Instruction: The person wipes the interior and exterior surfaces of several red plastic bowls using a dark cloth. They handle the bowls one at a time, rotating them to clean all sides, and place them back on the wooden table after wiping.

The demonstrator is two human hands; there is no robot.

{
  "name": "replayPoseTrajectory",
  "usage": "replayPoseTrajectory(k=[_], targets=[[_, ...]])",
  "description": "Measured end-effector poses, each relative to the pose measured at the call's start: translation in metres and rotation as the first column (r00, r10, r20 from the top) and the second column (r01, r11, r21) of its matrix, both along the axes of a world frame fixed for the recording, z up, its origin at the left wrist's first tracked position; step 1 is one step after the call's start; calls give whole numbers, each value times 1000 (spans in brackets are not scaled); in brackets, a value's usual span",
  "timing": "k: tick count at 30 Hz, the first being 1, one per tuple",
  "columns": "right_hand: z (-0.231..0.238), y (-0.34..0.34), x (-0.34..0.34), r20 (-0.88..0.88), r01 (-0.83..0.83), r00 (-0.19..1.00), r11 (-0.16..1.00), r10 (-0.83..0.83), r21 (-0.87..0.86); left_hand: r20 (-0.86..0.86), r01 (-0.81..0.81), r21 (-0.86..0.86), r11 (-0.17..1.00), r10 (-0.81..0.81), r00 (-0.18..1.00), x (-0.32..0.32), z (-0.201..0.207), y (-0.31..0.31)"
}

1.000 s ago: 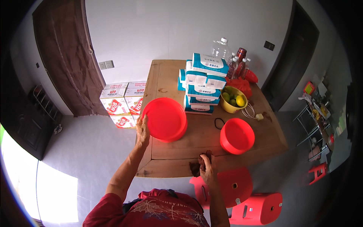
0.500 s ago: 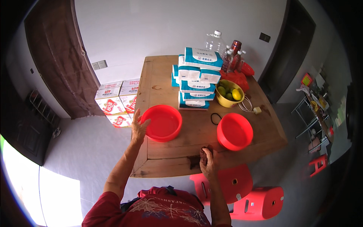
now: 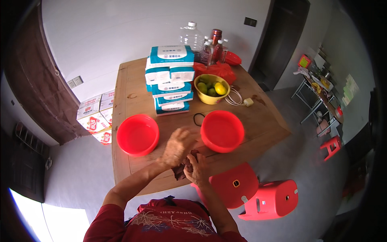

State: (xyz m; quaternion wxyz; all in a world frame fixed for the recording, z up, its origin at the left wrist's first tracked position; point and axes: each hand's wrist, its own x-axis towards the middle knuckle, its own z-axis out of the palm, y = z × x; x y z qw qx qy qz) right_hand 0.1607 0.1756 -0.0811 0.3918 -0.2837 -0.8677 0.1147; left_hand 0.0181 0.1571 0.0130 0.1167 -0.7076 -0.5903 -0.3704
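Note:
My right hand [image 3: 197, 169] is closed on a crumpled dark brown cloth [image 3: 178, 172] at the table's near edge. My left hand [image 3: 178, 148] hovers just above and beside it, its fingers stretched toward the right and somewhat blurred, with nothing visible in them. One red plastic basin [image 3: 138, 135] stands on the wooden table [image 3: 129, 86] left of my hands. A second red basin [image 3: 222, 132] sits beyond my right hand. Both basins look empty inside. Between the basins, behind my left hand, lies a dark loop [image 3: 198, 119].
Stacked tissue packs [image 3: 171, 88] stand at the back, beside a yellow bowl [image 3: 207, 99] of green and yellow fruit. Several bottles [image 3: 217, 50] and a white cable [image 3: 234, 97] are there too. Red stools [image 3: 234, 183] stand at the near right, cartons [image 3: 92, 117] at the left.
My left hand has left the left basin's rim and come across to my right hand. The right hand keeps the cloth. The view has turned right, shifting the scene leftward.

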Motion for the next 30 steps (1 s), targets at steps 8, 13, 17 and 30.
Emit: replayPoseTrajectory(k=[8,13,17,30], targets=[[-29,5,1,-12,-22,1000,1000,22,-7,-409,169,-181,969,-231,883,35,-19,60],[-13,6,3,-15,-26,1000,999,26,-29,-471,241,-208,948,-313,825,33,-14,66],[-3,3,5,13,-3,1000,999,3,-32,-494,322,-222,920,-391,777,29,-6,69],[3,3,4,-49,-35,998,997,31,-74,-152,305,-173,937,-331,931,24,10,77]])
